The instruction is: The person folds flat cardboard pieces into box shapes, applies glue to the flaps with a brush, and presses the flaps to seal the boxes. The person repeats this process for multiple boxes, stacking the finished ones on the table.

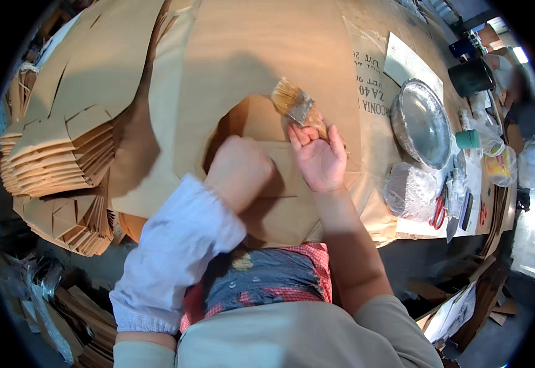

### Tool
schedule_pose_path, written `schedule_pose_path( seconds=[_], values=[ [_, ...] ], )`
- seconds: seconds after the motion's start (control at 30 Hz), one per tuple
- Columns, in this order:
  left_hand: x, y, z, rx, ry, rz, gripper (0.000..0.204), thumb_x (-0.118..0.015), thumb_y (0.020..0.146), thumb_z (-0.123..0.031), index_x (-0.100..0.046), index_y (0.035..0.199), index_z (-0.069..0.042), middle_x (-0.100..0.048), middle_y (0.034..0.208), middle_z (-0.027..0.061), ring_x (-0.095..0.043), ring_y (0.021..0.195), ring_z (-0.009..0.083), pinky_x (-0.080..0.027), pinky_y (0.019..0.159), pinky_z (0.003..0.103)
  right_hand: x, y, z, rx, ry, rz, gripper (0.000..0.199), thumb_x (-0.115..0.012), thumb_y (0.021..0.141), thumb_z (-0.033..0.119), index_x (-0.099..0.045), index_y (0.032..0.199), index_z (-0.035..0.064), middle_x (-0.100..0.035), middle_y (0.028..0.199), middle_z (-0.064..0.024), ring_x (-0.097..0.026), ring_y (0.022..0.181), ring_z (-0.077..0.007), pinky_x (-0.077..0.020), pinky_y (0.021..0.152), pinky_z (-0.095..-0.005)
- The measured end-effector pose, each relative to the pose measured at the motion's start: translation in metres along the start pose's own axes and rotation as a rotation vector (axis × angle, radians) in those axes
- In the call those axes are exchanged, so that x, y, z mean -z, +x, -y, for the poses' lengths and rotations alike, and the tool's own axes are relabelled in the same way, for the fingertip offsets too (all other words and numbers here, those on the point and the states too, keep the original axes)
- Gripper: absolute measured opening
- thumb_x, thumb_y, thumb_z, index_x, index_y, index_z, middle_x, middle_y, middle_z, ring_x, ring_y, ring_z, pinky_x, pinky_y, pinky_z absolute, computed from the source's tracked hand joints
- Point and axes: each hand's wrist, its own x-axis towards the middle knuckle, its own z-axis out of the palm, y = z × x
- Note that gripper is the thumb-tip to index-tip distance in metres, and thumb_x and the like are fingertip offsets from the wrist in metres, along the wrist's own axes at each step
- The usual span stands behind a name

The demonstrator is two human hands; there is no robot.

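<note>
A brown paper bag (273, 214) lies on the table in front of me, its end folded open around a dark gap. My left hand (241, 172), in a closed fist seen from the back, presses on the bag beside that gap; its fingertips are hidden underneath. Palm up, my right hand (321, 162) grips the wooden handle of a flat paintbrush (302, 109). The brush's pale bristles point up and to the left, above the paper and apart from my left hand. A light striped sleeve (175, 245) covers my left forearm.
Stacked folded paper bags (65, 153) fill the table's left side. At right stand a metal bowl (405, 136), a plastic-wrapped bundle (411, 190), red-handled scissors (439, 213), a knife (453, 211) and a green-lidded container (468, 139). A person (525, 101) is at far right.
</note>
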Motion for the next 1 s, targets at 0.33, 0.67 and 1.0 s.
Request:
schedule_pose_path(
  seconds=[0.33,0.67,1.0],
  values=[
    [-0.050,-0.054,0.027,0.534,0.102,-0.088,0.061,-0.049,0.092,-0.029,-0.032,0.143,0.000,-0.034,0.149,0.0169,-0.029,0.140,0.0304,-0.020,0.114,0.046,0.000,0.004,0.004,-0.071,0.036,0.096,0.037,-0.043,0.100,0.032,-0.048,0.125,0.0045,-0.068,0.095,-0.0169,-0.062,0.102,-0.0294,-0.0396,0.104,-0.0465],
    [-0.039,-0.063,0.027,0.296,0.075,0.008,0.067,-0.052,0.089,-0.038,-0.037,0.140,0.002,-0.035,0.147,0.0198,-0.029,0.139,0.0341,-0.017,0.115,0.047,-0.004,0.010,0.004,-0.170,-0.238,-0.001,0.040,-0.053,0.097,0.028,-0.051,0.125,-0.0004,-0.066,0.099,-0.0122,-0.065,0.090,-0.0217,-0.0488,0.093,-0.0409],
    [-0.047,-0.062,0.036,0.252,0.112,-0.006,0.070,-0.053,0.086,-0.040,-0.038,0.139,0.003,-0.030,0.147,0.0263,-0.025,0.139,0.0394,-0.017,0.115,0.047,-0.065,-0.116,0.079,0.146,-1.772,0.472,0.024,-0.069,0.077,0.001,-0.067,0.102,-0.0010,-0.067,0.086,-0.0084,-0.065,0.076,-0.0233,-0.0515,0.064,-0.0327]
  ],
)
